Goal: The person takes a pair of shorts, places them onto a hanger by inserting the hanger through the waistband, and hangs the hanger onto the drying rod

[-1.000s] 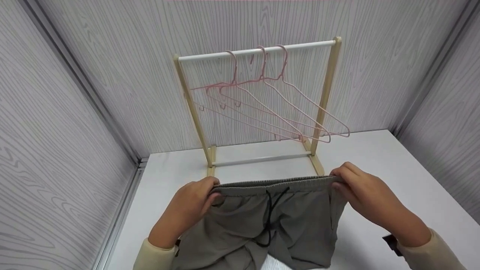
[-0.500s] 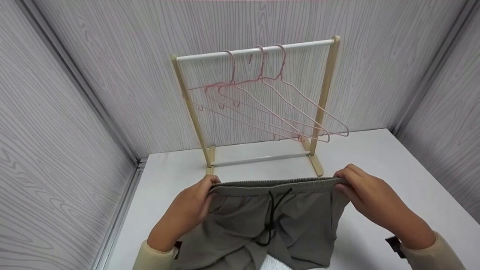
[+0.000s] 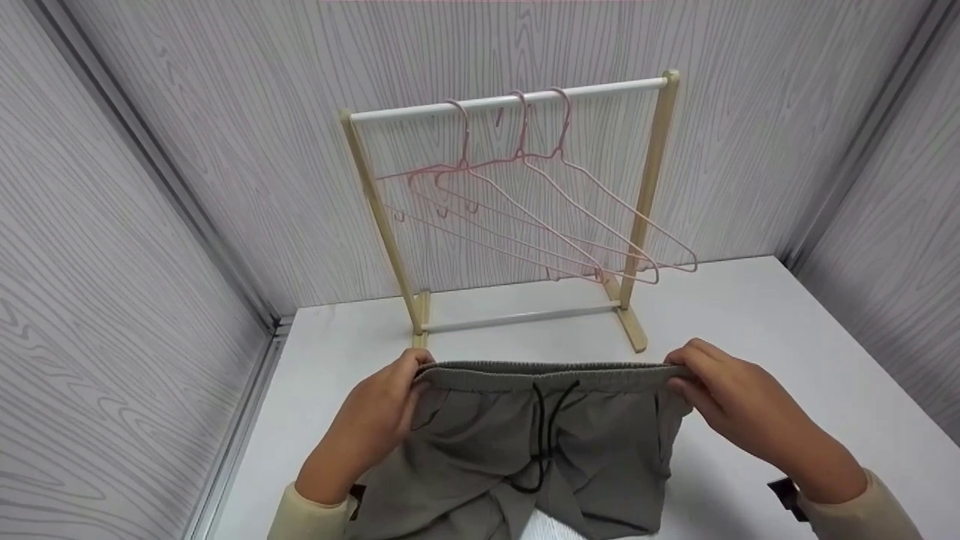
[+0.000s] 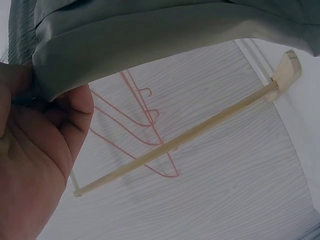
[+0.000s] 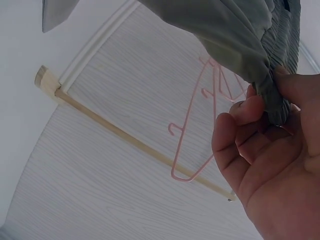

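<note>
Grey-green drawstring shorts [image 3: 600, 442] hang stretched between my two hands, front side toward me. Their elastic waistband runs nearly level, with a black drawstring [image 3: 541, 435] dangling at the middle. My left hand [image 3: 379, 409] pinches the waistband's left end, thumb against fingers; the left wrist view shows curled fingers [image 4: 77, 100] under the cloth. At the opposite end, my right hand [image 3: 742, 401] grips the waistband between thumb and fingers, as the right wrist view also shows the bunched waistband [image 5: 280, 100]. The lower legs run out of the head view.
Beyond the shorts stands a small rack with wooden posts [image 3: 655, 180] and a white top rail [image 3: 420, 112]. Three pink hangers [image 3: 577, 202] hang from the rail. The rack rests on a white table [image 3: 750, 315], enclosed by wood-grain panels [image 3: 247, 97] at the back and sides.
The right hand and its end of the waistband have come down slightly, so the waistband is now more level. Both hands keep their hold; the rack and hangers stay as they were.
</note>
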The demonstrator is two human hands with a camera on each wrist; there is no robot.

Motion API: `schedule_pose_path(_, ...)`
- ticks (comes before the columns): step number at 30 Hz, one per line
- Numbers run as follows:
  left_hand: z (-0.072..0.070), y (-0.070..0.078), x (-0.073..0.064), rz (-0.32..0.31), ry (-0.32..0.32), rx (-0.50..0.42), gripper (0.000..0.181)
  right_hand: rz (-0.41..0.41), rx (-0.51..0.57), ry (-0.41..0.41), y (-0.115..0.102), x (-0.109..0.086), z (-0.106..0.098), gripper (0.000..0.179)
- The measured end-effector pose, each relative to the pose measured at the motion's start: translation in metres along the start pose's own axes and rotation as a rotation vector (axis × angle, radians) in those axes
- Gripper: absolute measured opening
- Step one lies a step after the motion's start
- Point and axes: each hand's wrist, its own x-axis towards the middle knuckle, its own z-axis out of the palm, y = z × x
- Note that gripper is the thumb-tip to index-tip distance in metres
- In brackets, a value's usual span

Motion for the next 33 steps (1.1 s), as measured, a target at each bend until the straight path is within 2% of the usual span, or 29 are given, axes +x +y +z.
schedule_pose_path(4,0.001,0.000,-0.001,-0.011,0.033,0.020,0.027,0.007,0.004,-0.003,0.000,-0.001,0.001,0.030)
schedule_pose_path(12,0.001,-0.002,0.002,-0.020,0.210,0.008,0.020,0.002,0.013,-0.018,-0.003,-0.001,0.009,0.035)
schedule_pose_path(17,0.003,-0.002,0.004,-0.033,0.268,-0.009,0.018,0.037,0.033,-0.063,-0.005,-0.003,0.017,0.035)
schedule_pose_path(22,0.005,0.000,0.007,-0.067,0.277,-0.047,0.020,0.059,0.040,-0.098,-0.006,-0.006,0.024,0.035)
schedule_pose_path(26,0.008,0.002,0.007,-0.067,0.263,-0.094,0.021,0.076,0.082,-0.166,-0.007,-0.010,0.030,0.033)
schedule_pose_path(33,0.012,0.004,0.007,-0.059,0.198,-0.144,0.021,0.120,0.131,-0.301,-0.008,-0.018,0.048,0.030)
